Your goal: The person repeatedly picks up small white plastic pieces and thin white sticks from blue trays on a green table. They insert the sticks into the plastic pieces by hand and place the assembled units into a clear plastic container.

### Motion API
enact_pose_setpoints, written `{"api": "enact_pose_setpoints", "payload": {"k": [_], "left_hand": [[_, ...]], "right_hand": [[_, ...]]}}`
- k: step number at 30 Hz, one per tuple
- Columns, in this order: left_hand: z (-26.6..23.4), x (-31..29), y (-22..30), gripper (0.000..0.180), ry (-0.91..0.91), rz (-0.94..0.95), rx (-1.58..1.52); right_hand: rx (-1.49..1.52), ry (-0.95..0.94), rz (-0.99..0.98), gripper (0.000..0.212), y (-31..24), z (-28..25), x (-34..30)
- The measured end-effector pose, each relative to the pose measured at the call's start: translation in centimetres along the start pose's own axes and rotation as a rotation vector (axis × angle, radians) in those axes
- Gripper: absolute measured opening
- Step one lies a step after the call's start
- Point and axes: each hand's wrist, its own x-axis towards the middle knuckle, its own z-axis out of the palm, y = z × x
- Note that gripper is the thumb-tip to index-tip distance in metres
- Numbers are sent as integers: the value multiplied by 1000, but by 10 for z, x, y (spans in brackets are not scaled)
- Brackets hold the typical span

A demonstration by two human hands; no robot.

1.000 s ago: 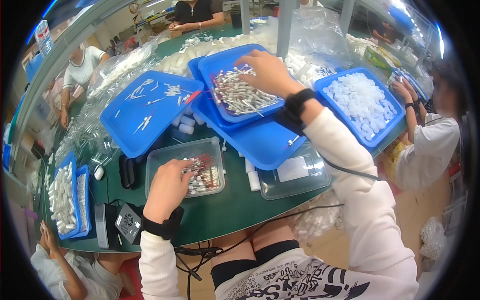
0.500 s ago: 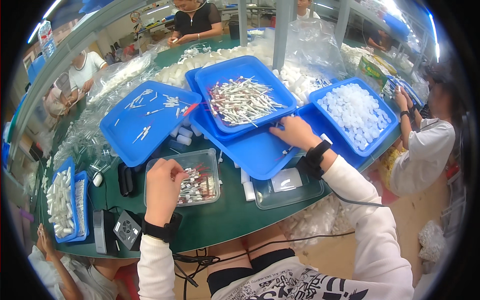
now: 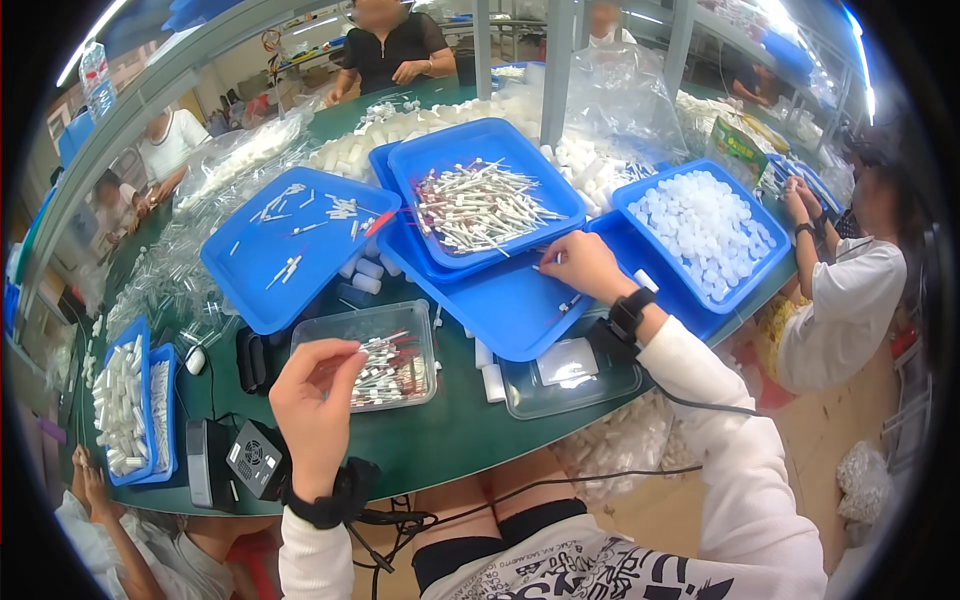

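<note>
My left hand is raised at the left end of a clear plastic box, thumb and fingers curled into a pinch. Whatever its fingertips hold is too small to make out. Thin white sticks with red ends fill the box. My right hand is closed over a blue tray, a thin white piece showing at its fingertips. Just behind it, a stacked blue tray carries a heap of white sticks with some red parts.
To the left, a blue tray has scattered sticks; a blue tray of translucent white pieces stands right. Beside my right forearm is a clear lidded container. A black cable crosses my lap. Other people work around the table.
My left hand has moved down and left, its thumb and fingers forming a wider loop. The right hand has shifted slightly, and a thin white piece now shows at its fingertips.
</note>
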Motion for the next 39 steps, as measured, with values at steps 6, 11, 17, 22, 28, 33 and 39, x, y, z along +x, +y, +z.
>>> {"api": "enact_pose_setpoints", "payload": {"k": [6,11,17,22,28,33,39], "left_hand": [[-2,-16,18,19,-94,-241,-429],[-4,-28,27,15,-141,-400,-558],[-8,-36,27,9,-180,-436,-647],[0,-40,18,12,-264,-446,-723],[10,-45,12,22,-197,-545,-827],[13,-48,13,22,-145,-478,-657],[10,-49,16,17,-135,-336,-477]], "right_hand": [[-135,88,-215,14,20,11,-21],[-278,24,-227,15,10,7,-14],[-216,257,-364,12,6,1,-20],[202,162,-363,15,-28,-19,-48],[605,-22,-459,31,-87,-4,-102],[1218,-268,-257,24,-116,2,-136],[1253,-276,-252,18,-118,-4,-137]]}}
